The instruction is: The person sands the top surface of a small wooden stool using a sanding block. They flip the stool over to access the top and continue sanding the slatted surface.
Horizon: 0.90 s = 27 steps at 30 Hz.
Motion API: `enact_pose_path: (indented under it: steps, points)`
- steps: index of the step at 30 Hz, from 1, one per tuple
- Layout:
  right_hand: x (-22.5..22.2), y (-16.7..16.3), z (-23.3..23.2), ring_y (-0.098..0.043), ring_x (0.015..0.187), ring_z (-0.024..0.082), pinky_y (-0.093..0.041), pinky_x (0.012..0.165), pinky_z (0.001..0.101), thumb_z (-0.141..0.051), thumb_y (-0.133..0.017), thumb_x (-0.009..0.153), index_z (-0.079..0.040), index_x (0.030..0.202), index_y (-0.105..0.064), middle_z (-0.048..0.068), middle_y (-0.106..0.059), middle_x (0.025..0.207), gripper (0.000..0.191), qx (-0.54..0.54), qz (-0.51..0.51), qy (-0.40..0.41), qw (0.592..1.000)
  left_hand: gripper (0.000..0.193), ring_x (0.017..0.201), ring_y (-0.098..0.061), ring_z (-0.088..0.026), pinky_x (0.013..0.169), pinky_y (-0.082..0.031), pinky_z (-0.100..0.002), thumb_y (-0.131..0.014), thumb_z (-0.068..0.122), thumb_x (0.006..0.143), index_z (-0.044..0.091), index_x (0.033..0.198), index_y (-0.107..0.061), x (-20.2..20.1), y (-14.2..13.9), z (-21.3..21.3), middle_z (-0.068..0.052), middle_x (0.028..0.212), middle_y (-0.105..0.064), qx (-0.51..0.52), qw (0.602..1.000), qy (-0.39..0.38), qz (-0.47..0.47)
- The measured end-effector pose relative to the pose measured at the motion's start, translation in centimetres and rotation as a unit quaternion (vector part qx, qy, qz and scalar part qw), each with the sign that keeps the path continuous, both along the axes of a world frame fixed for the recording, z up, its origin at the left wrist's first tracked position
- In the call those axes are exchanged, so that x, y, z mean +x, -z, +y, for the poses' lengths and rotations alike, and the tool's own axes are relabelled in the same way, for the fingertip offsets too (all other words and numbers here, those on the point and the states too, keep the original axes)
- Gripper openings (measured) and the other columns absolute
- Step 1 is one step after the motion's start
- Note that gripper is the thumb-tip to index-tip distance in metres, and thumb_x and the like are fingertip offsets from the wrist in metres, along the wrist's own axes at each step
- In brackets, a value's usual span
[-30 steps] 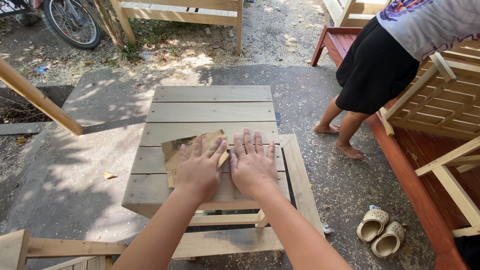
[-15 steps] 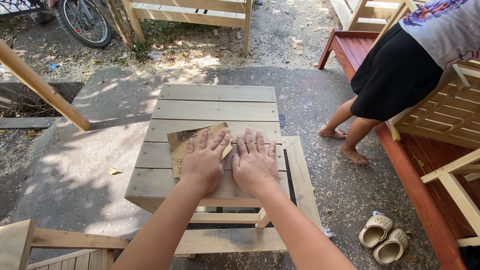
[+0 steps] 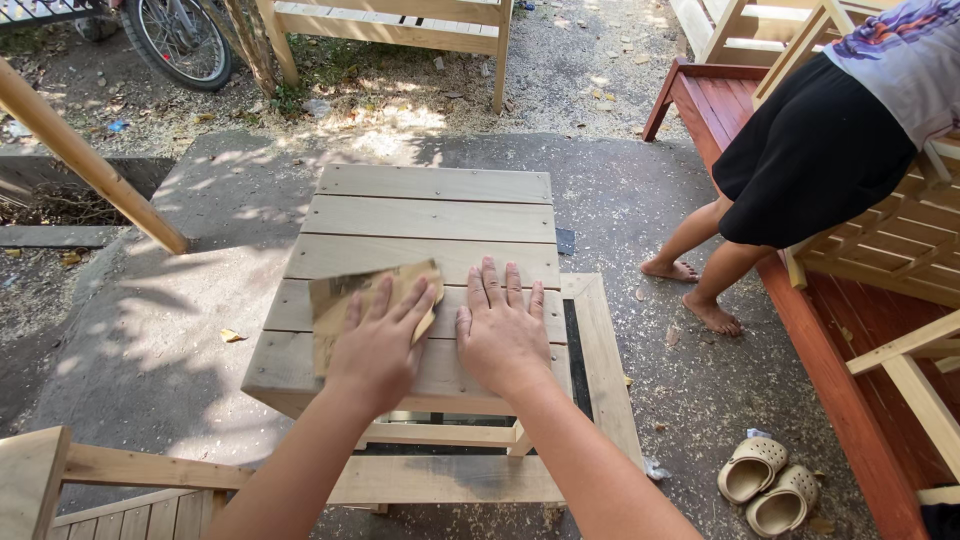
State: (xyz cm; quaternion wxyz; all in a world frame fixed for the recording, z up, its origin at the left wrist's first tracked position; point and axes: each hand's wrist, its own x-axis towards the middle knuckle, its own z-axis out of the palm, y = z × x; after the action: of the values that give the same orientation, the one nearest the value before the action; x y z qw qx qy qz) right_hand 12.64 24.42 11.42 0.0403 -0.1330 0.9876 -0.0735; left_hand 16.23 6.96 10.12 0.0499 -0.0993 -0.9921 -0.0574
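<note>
A small slatted table of pale bare wood (image 3: pixel 430 215) stands on the concrete in front of me. A sheet of tan sandpaper (image 3: pixel 345 295) lies on its near slats. My left hand (image 3: pixel 385 345) presses flat on the sandpaper, fingers spread. My right hand (image 3: pixel 500 330) lies flat on the bare slat right beside it, fingers spread, holding nothing. The thumbs of both hands almost touch.
A person in black shorts (image 3: pixel 800 160) stands barefoot at the right, bent over a slatted wooden frame (image 3: pixel 900 240) on a red bench (image 3: pixel 720 100). Beige clogs (image 3: pixel 765 485) lie at lower right. A wooden frame (image 3: pixel 590 340) lies under the table. A bicycle wheel (image 3: pixel 185 45) and wooden railings stand behind.
Both hands and the sandpaper have slid a little toward the table's near edge. The person at the right has shifted their feet slightly.
</note>
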Motion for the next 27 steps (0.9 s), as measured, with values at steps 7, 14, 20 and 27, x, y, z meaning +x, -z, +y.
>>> enact_pose_path:
  steps: [7,14,20,27]
  points:
    - [0.3,-0.1,-0.6,-0.003,0.155,0.031,0.000,0.122,0.0568,-0.039,-0.028,0.101,-0.011,0.160,-0.017,0.006,-0.008,0.170,0.067,0.006,-0.005,-0.002,1.000,0.058,0.154,-0.015,-0.025,0.121,-0.009,-0.053,-0.038,0.044,0.100,0.034,0.157,-0.030,2.5,0.6,-1.4,0.015,0.165,-0.025,-0.015,0.997,-0.034,-0.063]
    - [0.4,-0.1,-0.4,-0.004,0.156,0.031,0.000,0.123,0.0572,-0.040,-0.029,0.101,-0.013,0.160,-0.019,0.006,-0.009,0.169,0.066,0.002,-0.010,-0.005,1.000,0.062,0.154,-0.016,-0.026,0.122,-0.010,-0.051,-0.041,0.036,0.098,0.029,0.158,-0.029,-0.2,0.1,-0.1,0.008,0.166,-0.025,0.001,1.000,-0.011,-0.021]
    - [0.5,0.3,-0.5,-0.004,0.155,0.032,0.000,0.122,0.0586,-0.039,-0.030,0.100,-0.011,0.160,-0.020,0.007,-0.009,0.169,0.066,-0.003,0.003,-0.005,1.000,0.053,0.151,-0.020,-0.026,0.119,-0.011,-0.052,-0.041,0.039,0.101,0.030,0.153,-0.038,5.8,0.8,-0.8,0.009,0.162,-0.031,-0.004,0.998,0.051,0.047]
    - [0.5,0.2,-0.3,-0.005,0.155,0.031,-0.001,0.122,0.0585,-0.039,-0.030,0.100,-0.013,0.159,-0.022,0.006,-0.011,0.169,0.065,-0.012,0.011,-0.006,1.000,0.054,0.153,-0.019,-0.026,0.122,-0.012,-0.050,-0.040,0.034,0.102,0.025,0.155,-0.036,-1.7,-0.7,1.8,0.007,0.164,-0.029,0.040,0.999,-0.002,-0.025]
